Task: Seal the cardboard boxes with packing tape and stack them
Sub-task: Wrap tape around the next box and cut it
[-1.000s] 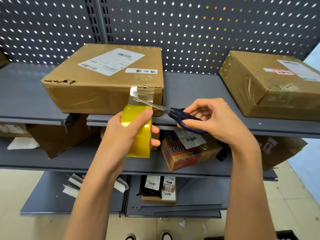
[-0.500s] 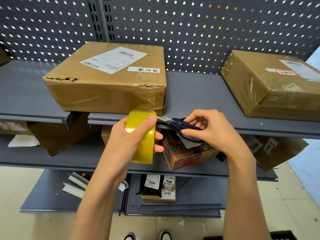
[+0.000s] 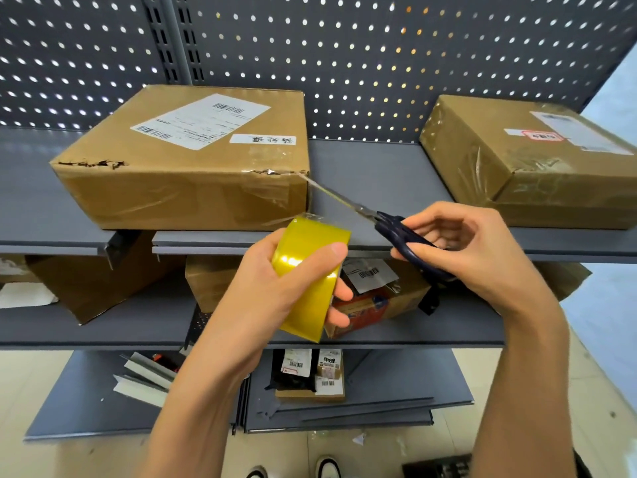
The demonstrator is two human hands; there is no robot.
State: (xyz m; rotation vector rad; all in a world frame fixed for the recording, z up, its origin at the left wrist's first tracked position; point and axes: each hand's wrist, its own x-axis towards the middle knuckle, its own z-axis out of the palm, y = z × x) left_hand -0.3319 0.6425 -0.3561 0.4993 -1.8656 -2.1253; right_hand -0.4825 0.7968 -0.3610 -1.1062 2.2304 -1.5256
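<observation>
Two hands work below the brown cardboard box: left hand grips the yellow tape roll at its 5 o'clock corner, while right hand pinches dark-handled scissors whose blades point toward 10 o'clock at that corner.

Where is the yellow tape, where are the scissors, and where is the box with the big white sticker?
yellow tape roll [image 3: 310, 270]: head view, on its shiny outer band.
scissors [image 3: 403, 234]: head view, on the dark handle.
box with the big white sticker [image 3: 179, 198]: head view, on its front side.
</observation>
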